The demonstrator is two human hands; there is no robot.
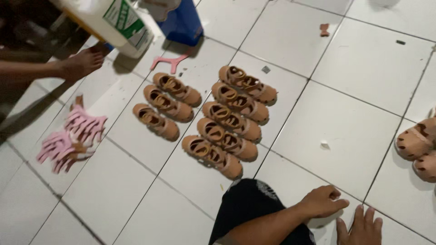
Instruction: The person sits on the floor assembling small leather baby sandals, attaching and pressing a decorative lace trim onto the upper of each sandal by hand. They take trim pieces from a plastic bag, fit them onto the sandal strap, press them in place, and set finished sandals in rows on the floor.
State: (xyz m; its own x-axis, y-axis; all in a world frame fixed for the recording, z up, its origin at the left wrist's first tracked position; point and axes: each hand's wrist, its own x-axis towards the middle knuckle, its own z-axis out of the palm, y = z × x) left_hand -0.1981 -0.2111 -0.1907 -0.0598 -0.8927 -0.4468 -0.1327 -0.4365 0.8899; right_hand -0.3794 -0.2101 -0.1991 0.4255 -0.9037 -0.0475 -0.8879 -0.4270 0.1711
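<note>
Both hands rested low at the near right of the view, empty, on the white tiled floor [354, 113]. One hand [323, 201], at the end of a bare forearm that crossed over a dark-clothed knee [249, 199], was loosely curled with its knuckles down on a tile. The other hand [361, 227], just right of it and cut by the near edge, lay flat with its fingers spread. Which was left and which was right could not be told for certain from the crossing of the arms.

Nearest the hands, just left and farther off, stood a row of five tan child's sandals [229, 120] set side by side, slanting from the near middle toward the far middle. Left of that row, a shorter row of three like sandals [165, 104] stood close beside it. Two more tan sandals [417, 147] sat well apart at the right edge.

At the left, a heap of pink cut-out straps [72, 136] lay on the tiles. One pink Y-shaped strap [171, 61] lay alone beyond the short row. At the far left a white jug with a green and white label [119, 22] stood tilted in view, and beside it, to the right, a blue box [184, 22]. Another person's bare foot [81, 63] rested on the floor at the far left. A small tan scrap [324, 30] lay on a far tile.
</note>
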